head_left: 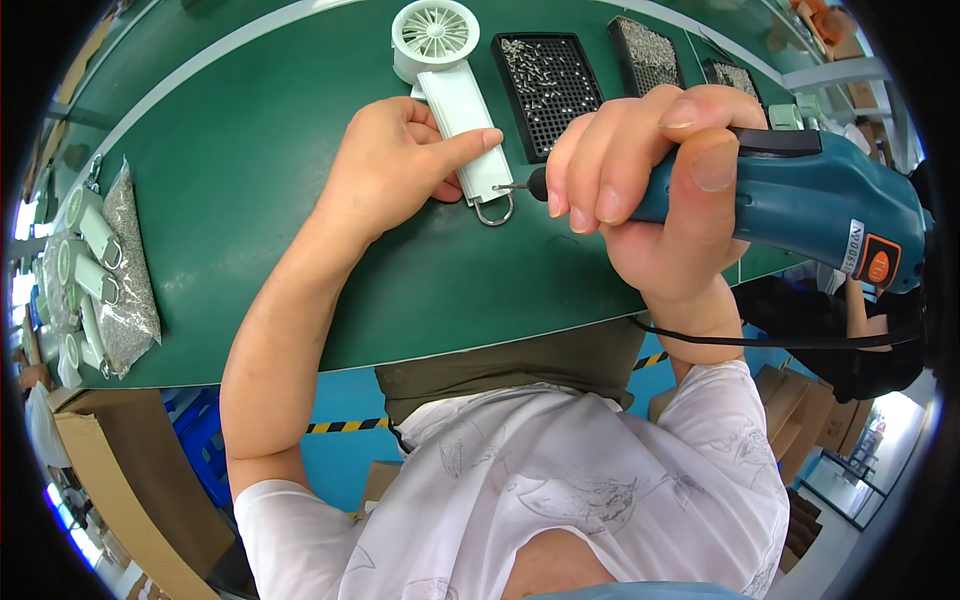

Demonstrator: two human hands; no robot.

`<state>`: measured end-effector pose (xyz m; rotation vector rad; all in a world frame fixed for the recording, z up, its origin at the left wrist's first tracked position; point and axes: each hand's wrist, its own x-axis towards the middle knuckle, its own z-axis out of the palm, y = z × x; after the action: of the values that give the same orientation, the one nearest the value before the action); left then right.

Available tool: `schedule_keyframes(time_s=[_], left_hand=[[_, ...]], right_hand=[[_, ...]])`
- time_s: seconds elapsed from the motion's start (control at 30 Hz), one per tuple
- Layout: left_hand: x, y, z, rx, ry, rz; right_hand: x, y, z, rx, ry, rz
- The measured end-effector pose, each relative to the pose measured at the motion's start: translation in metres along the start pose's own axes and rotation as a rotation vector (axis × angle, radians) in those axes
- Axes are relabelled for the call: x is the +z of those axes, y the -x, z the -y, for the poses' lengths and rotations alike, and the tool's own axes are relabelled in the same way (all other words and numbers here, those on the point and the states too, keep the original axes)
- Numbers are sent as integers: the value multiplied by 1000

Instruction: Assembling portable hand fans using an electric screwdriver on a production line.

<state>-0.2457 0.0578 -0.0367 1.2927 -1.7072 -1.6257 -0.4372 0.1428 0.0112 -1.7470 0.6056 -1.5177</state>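
Observation:
A pale green handheld fan (458,105) lies on the green table, its round head at the far end and a metal loop (493,212) at the near end of its handle. My left hand (405,165) grips the handle from the left, the thumb across its top. In my right hand (650,180) is a teal electric screwdriver (815,195) with a black lever, held nearly level. Its thin bit points left and meets the handle's near end beside the loop. A screw at the tip is too small to make out clearly.
A black tray (548,90) of small screws stands beyond my right hand, with another screw tray (646,58) farther right. At the table's left edge are several similar fans (95,235) and a clear bag (130,280) of small parts. A black cord (780,340) hangs from the screwdriver.

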Motion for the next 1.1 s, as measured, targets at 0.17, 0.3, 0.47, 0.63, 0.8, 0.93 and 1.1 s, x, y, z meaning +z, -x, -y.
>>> schedule_keyframes(time_s=[0.17,0.3,0.47,0.63,0.8,0.93,1.1], left_hand=[[1,-2,3,-2,-6,-4],[0,-8,3,4,15,4],[-7,-9,2,18,32,-64],[4,-14,10,146,-207,-79],[7,-5,11,124,-247,-99],[6,1,10,139,-242,-146],[5,2,5,124,-244,-121]], right_hand=[[1,2,-6,0,-18,-12],[1,1,-16,-37,-21,-47],[12,-7,-25,-68,-22,-58],[12,18,-25,129,-25,-166],[31,9,-21,-60,-16,-132],[32,11,-23,-73,18,-97],[31,12,-24,-94,23,-99]])
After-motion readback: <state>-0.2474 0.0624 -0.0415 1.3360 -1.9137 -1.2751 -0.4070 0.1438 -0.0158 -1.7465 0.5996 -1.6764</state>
